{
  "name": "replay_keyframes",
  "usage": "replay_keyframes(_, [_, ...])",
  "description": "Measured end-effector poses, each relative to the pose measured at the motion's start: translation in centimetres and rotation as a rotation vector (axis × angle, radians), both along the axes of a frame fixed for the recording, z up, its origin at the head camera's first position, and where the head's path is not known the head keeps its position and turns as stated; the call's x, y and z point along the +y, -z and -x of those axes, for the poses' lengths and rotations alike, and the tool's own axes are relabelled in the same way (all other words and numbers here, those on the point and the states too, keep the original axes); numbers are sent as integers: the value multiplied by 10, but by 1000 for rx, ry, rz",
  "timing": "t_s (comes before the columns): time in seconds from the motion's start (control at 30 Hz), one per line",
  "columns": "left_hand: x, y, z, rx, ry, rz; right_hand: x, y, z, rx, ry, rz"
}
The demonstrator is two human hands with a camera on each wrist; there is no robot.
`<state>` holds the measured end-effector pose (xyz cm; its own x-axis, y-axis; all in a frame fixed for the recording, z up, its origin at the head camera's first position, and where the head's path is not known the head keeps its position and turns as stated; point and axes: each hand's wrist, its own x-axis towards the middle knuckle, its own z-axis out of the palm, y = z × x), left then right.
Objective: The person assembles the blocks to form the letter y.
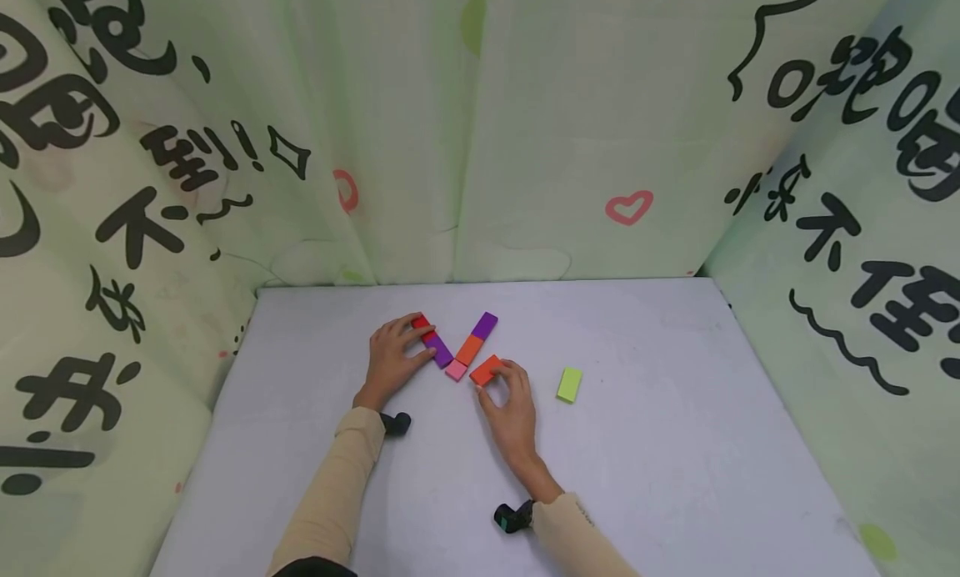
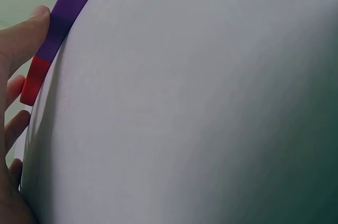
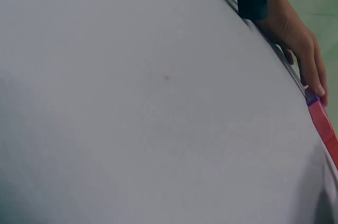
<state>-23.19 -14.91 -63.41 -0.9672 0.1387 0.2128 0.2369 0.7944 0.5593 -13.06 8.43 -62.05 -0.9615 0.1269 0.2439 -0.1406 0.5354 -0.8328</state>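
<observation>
Flat coloured blocks lie in a zigzag on the white table (image 1: 637,444). My left hand (image 1: 422,337) holds the left arm of the zigzag, fingers by the red block (image 1: 420,322) and thumb on the purple block (image 1: 440,352). The left wrist view shows that thumb (image 2: 29,31) against the purple block (image 2: 71,7), with the red block (image 2: 36,78) below it. A pink block (image 1: 456,370), an orange block (image 1: 469,349) and a second purple block (image 1: 485,325) form the middle arm. My right hand (image 1: 493,377) pinches an orange-red block (image 1: 485,369) next to the pink one.
A lime-green block (image 1: 569,384) lies alone to the right of my right hand. Printed curtain walls (image 1: 480,143) close the table in at the back and on both sides. The right wrist view shows mostly bare table (image 3: 132,102), with my left hand (image 3: 298,39) at its far edge.
</observation>
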Motion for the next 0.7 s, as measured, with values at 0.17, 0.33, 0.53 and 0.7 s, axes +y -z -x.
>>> replay_keyframes(0.17, [0,0,0,4,-2,6,-6,1,-7,-2,-27,-19])
replay_keyframes(0.33, [0,0,-1,-9,-1,15,-9,2,-14,13,-61,-11])
replay_keyframes(0.53, [0,0,0,-14,3,26,-12,4,-19,23,-132,-24])
replay_keyframes(0.7, [1,-1,0,-18,-1,33,-13,5,-21,15,-179,-56])
